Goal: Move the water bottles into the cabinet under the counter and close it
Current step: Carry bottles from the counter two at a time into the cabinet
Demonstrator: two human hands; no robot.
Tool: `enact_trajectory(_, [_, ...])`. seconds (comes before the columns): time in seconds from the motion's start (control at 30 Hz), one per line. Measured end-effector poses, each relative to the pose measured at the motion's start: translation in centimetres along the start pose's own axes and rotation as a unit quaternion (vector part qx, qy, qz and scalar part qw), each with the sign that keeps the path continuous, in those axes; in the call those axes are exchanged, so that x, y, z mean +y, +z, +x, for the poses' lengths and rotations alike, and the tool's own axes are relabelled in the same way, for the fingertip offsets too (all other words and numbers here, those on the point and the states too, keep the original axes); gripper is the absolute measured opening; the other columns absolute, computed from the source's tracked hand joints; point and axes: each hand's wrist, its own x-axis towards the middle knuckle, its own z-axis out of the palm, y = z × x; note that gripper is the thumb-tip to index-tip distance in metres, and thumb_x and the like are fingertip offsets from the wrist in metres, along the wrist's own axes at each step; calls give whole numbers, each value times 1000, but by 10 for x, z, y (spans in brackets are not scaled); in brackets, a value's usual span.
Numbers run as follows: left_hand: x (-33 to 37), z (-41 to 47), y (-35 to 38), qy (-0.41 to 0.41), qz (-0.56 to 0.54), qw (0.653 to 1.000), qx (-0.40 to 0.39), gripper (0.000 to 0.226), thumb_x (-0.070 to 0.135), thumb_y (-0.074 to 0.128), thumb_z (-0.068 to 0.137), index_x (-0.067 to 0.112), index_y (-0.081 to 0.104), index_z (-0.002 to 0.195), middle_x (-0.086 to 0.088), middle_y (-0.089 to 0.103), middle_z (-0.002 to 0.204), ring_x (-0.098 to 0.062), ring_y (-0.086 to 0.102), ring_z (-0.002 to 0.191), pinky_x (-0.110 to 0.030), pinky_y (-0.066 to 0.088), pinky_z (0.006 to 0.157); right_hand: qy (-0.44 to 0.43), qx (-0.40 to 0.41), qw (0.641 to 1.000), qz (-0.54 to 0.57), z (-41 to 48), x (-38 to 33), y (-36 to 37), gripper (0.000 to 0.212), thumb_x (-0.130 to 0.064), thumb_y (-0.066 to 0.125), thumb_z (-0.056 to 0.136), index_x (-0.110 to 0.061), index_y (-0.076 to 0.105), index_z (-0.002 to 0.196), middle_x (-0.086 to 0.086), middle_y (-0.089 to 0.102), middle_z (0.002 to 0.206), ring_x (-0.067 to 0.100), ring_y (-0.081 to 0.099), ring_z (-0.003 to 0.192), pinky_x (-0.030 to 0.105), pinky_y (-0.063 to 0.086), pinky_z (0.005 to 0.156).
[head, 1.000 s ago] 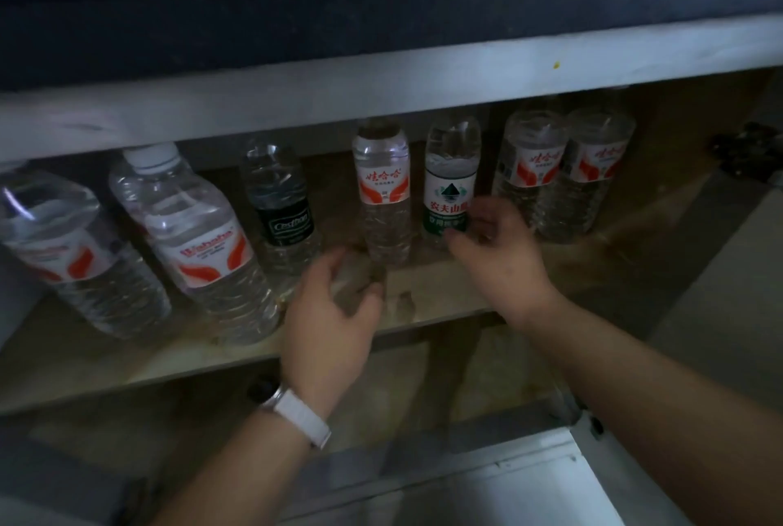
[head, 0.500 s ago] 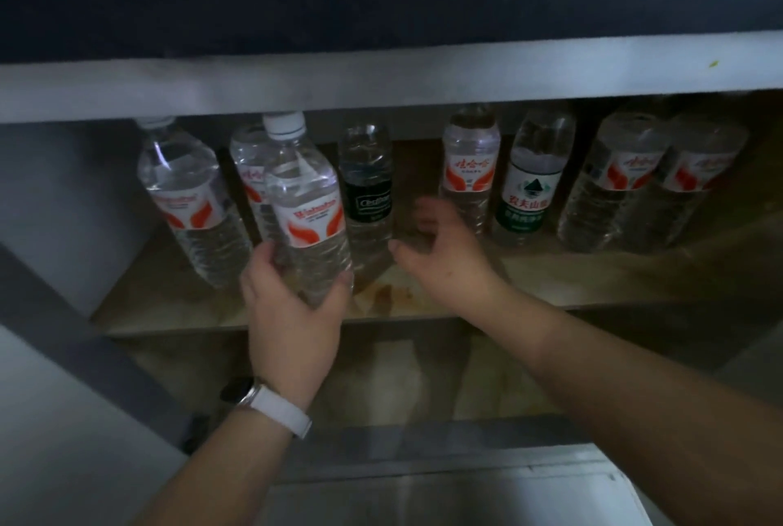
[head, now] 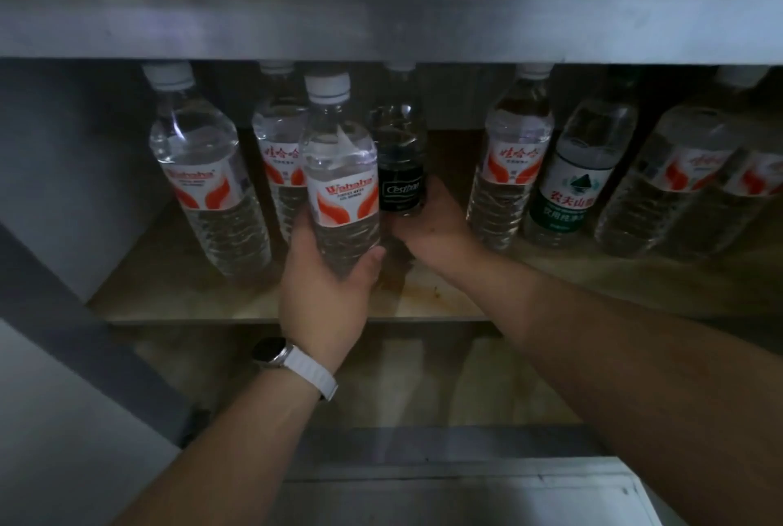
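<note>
Several clear water bottles stand in a row on the wooden cabinet shelf (head: 178, 296) under the counter. My left hand (head: 326, 292) grips the lower half of a red-and-white labelled bottle (head: 341, 169), held upright at the shelf front. My right hand (head: 432, 229) wraps the base of a smaller black-labelled bottle (head: 398, 161) just to its right. Two more red-labelled bottles (head: 203, 174) stand at the left. To the right stand another red-labelled bottle (head: 508, 169), a green-labelled bottle (head: 572, 186), and two large bottles (head: 678, 182).
The grey counter edge (head: 381, 17) overhangs the bottle caps. A grey cabinet side panel (head: 63, 169) closes the left. A lower wooden shelf (head: 423, 381) lies below, and a pale door or panel (head: 466, 491) sits at the bottom of the view.
My left hand took hold of the red-labelled bottle and keeps it upright at the shelf front. My right hand moved left from the green-labelled bottle and closed on the black-labelled bottle's base.
</note>
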Motion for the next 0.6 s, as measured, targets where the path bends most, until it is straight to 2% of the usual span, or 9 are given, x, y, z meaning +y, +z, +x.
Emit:
enact_trajectory(0.1, [0,9,7,-1,-2,1000,-16,72,27,80,83,31,42,144,10,59,137,-12,56,125,-25,42,96,10,39,999,-5,-3,2,0,69,-37,84,74,-28,45,131,-18,53,108,7,56,102,30,48,84])
enact_trajectory(0.23, [-1,20,21,-2,4,1000,-28,70,26,78,85,28,41,145,8,59,140,-16,55,130,-30,41,101,15,85,996,-29,-7,9,-4,62,-38,82,76,-34,42,123,-22,51,102,8,55,102,34,49,87])
enact_trajectory(0.37, [-3,30,33,-10,21,999,-29,75,24,73,89,24,33,153,4,53,147,-19,49,135,-26,34,101,26,123,991,-50,-7,15,-3,60,-44,82,74,-32,46,120,-11,62,114,18,64,105,44,55,89])
enact_trajectory(0.6, [-11,48,45,21,59,997,-49,73,23,67,94,18,26,155,-4,44,154,-25,42,141,-25,27,106,41,176,983,-42,-2,17,5,66,-44,79,76,-27,47,131,-2,62,127,22,58,120,43,49,98])
